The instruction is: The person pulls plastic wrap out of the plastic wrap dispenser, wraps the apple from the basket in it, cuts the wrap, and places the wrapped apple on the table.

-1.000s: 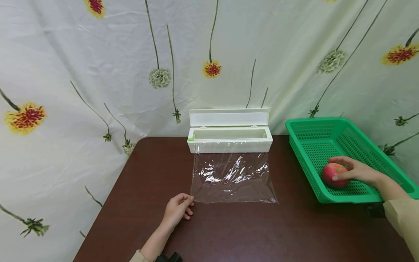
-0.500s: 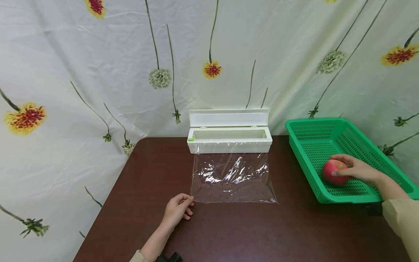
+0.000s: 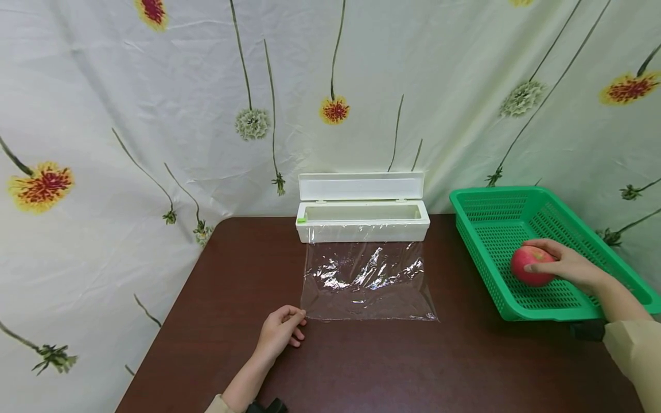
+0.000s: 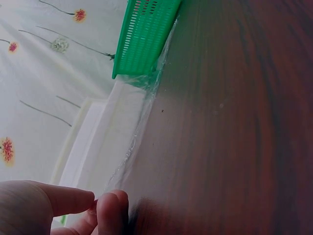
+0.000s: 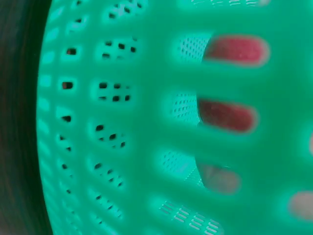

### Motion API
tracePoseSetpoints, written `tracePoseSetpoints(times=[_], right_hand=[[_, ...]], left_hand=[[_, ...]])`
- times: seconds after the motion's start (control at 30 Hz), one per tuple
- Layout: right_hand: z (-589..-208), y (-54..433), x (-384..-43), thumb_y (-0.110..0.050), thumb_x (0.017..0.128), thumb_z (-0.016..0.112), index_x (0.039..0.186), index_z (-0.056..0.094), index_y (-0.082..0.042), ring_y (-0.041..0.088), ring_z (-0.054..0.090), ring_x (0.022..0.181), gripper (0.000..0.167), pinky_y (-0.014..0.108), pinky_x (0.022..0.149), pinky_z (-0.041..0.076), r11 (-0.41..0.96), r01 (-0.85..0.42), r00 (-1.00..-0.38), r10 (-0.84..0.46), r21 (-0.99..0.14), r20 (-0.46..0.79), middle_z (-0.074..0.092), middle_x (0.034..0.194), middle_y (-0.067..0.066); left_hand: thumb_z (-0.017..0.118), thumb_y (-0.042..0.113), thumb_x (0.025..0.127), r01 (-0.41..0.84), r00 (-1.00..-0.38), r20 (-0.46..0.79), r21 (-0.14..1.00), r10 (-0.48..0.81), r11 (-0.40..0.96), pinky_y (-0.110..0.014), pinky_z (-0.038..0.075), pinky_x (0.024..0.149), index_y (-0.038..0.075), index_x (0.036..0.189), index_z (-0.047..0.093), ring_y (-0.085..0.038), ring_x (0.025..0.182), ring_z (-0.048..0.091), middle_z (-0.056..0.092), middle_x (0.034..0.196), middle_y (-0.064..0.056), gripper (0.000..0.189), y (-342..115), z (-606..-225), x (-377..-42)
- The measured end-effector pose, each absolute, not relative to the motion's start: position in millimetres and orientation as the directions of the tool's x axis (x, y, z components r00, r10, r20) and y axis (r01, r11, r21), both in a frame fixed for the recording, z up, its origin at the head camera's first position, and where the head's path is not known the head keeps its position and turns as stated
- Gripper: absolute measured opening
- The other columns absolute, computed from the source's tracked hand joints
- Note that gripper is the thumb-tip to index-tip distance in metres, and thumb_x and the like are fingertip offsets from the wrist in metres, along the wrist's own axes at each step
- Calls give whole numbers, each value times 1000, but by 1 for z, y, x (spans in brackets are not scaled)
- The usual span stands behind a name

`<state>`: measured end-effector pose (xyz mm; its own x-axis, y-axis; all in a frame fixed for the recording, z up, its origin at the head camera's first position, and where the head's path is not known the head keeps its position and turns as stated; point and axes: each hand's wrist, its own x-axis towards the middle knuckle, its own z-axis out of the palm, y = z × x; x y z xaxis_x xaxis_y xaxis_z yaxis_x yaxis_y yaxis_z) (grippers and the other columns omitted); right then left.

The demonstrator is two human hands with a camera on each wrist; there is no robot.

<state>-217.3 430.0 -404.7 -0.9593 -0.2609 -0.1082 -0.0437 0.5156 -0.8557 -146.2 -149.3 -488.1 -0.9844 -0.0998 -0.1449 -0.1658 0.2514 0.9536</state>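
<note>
My left hand [image 3: 279, 331] pinches the near left corner of a sheet of clear cling film [image 3: 361, 292] between thumb and finger; the left wrist view shows the pinched film [image 4: 128, 155] close up. The film runs from a white cling film box [image 3: 361, 232] whose lid [image 3: 361, 187] stands raised. In the green basket [image 3: 471, 257] on the right, my right hand [image 3: 574, 269] grips a red apple [image 3: 528, 266] from its right side. Through the basket's slots in the right wrist view, parts of the apple [image 5: 237, 117] show; most of the hand is hidden there.
The dark brown table [image 3: 413, 367] carries everything. Behind it hangs a white curtain [image 3: 196, 86] with printed flowers, close to the back of the box and basket. The basket's left wall stands a short way right of the film.
My right hand has closed in on the apple and shifted it slightly up and to the right within the basket view. The left hand and the film have stayed in place.
</note>
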Motion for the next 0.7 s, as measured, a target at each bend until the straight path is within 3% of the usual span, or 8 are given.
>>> tracePoseSetpoints(times=[0.3, 0.57, 0.7], right_hand=[[-394, 421, -210, -17, 92, 58, 132, 37, -18, 5, 49, 93, 45, 40, 68, 54, 539, -59, -971, -226, -840, -78, 43, 112, -9], [-384, 408, -203, -19, 92, 59, 135, 36, -18, 6, 46, 95, 48, 43, 68, 54, 546, -77, -976, -213, -834, -49, 41, 116, -6], [-378, 402, -201, -18, 92, 59, 130, 39, -26, 7, 46, 95, 43, 41, 66, 54, 539, -89, -979, -204, -838, -27, 41, 115, -6]], left_hand=[[61, 18, 91, -173, -983, -154, 955, -98, 239, -28, 51, 45, -1, 91, 64, -18, 53, 58, 63, 77, -8, 19, -150, -490, -147], [57, 9, 93, -164, -986, -146, 951, -85, 262, -28, 51, 46, -7, 91, 62, -22, 55, 59, 63, 79, -14, 18, -142, -457, -133], [56, 9, 93, -153, -988, -138, 953, -76, 263, -28, 52, 47, -8, 92, 62, -22, 56, 60, 63, 79, -13, 18, -140, -448, -129]])
